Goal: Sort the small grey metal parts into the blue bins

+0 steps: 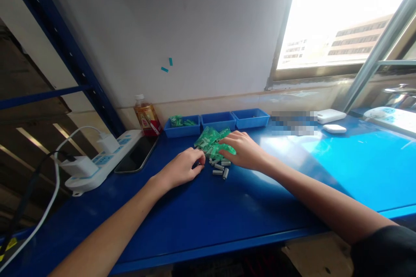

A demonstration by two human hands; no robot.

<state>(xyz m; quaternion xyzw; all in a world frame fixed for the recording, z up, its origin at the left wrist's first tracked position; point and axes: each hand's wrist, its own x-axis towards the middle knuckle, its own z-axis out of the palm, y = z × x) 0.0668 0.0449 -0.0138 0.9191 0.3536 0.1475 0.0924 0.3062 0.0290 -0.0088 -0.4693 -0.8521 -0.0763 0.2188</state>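
A pile of green plastic packets (209, 138) lies on the blue table, with several small grey metal cylinders (217, 172) loose at its near side. My left hand (185, 166) is at the pile's left edge, its fingers curled towards the thumb. Whatever sits in that pinch is too small to make out. From the right, my right hand (242, 149) reaches over the packets. Its fingers and thumb are apart, and the fingertips touch the green plastic. Part of the pile is hidden under this hand.
Behind the pile stand three blue trays; the left tray (182, 132) holds green packets. A drink bottle (146, 117), a phone (136, 156) and a power strip (107, 160) with plugged-in chargers are at left. White cases (331, 115) lie at right, below the window.
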